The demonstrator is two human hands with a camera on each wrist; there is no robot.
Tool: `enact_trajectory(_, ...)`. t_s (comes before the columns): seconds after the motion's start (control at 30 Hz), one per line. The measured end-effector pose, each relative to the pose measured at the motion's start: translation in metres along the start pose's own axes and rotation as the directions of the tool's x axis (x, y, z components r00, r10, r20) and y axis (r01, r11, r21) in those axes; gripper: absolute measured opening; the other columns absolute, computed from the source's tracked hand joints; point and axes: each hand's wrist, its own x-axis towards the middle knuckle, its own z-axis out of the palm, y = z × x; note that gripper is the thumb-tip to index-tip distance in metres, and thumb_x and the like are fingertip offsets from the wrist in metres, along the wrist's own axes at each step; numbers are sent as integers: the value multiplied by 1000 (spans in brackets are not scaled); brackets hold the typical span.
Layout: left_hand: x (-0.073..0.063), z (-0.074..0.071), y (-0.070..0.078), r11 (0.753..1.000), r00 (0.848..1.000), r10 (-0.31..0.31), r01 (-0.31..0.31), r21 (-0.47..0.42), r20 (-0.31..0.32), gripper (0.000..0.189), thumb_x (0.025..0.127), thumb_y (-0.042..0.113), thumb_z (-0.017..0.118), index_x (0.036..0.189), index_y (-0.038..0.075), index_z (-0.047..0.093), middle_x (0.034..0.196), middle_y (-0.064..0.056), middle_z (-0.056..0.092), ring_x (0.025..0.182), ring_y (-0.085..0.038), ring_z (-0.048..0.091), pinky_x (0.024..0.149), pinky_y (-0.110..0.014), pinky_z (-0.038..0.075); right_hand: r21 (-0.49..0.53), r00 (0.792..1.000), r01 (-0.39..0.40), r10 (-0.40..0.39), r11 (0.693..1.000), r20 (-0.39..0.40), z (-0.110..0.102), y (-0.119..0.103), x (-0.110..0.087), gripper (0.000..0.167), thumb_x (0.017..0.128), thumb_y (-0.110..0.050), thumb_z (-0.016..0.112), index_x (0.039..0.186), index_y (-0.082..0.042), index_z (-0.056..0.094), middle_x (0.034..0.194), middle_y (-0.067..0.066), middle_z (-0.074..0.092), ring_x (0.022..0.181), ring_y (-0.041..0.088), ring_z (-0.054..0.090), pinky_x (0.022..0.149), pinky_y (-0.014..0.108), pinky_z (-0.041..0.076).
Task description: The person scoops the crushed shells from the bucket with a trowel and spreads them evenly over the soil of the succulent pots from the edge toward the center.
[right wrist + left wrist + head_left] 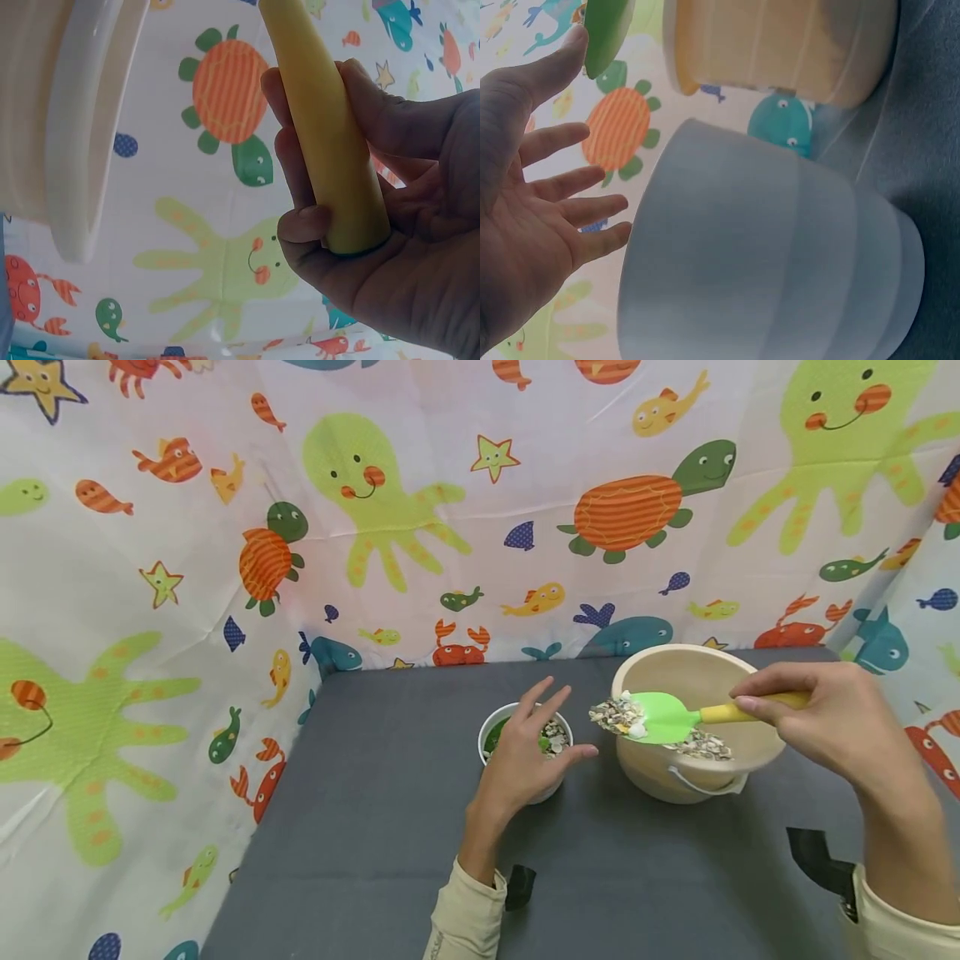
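My right hand (847,718) grips the yellow handle of a small green trowel (667,720). The trowel is held over the near left part of a cream bucket (652,774), its tip loaded with small pebbles or shell bits (617,715). More of these bits (703,745) lie inside the bucket. With fingers spread, my left hand (517,760) hovers over a white pot (727,247) and holds nothing. Inside the pot are something green (492,737) and more pale bits (557,739), partly hidden by the hand.
A grey cloth (375,827) covers the surface below. Behind and at the sides hangs a curtain (427,410) printed with sea animals. The bucket's pale carry handle (701,787) hangs down at its front, just right of the pot.
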Motion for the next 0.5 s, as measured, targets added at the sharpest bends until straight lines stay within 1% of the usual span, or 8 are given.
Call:
enact_trajectory(0.13,-3,-5,-4,1000,1000,-7,7,7,2,81,86,41,86,156,20,51,168,-4,40,153,-30,44,116,-52,49,3,1000,19,-19,1000,16,4,-5,2,9,87,-6,83,95,-3,82,88,18,75,72,-7,45,54,18,40)
enact_trajectory(0.33,-5,-11,-9,1000,1000,-12,12,1,0,81,86,40,86,156,19,51,168,-5,40,152,-32,45,116,-54,49,23,998,67,-68,997,8,8,-9,4,9,86,-4,83,95,-3,82,85,16,77,73,-11,46,59,12,39)
enact_trajectory(0.5,-9,-17,-16,1000,1000,-24,24,3,-5,80,87,40,85,156,19,51,167,-7,41,152,-34,46,115,-56,49,36,996,87,-87,996,4,11,-13,6,9,85,-4,84,94,-5,83,84,14,77,75,-14,46,63,9,39)
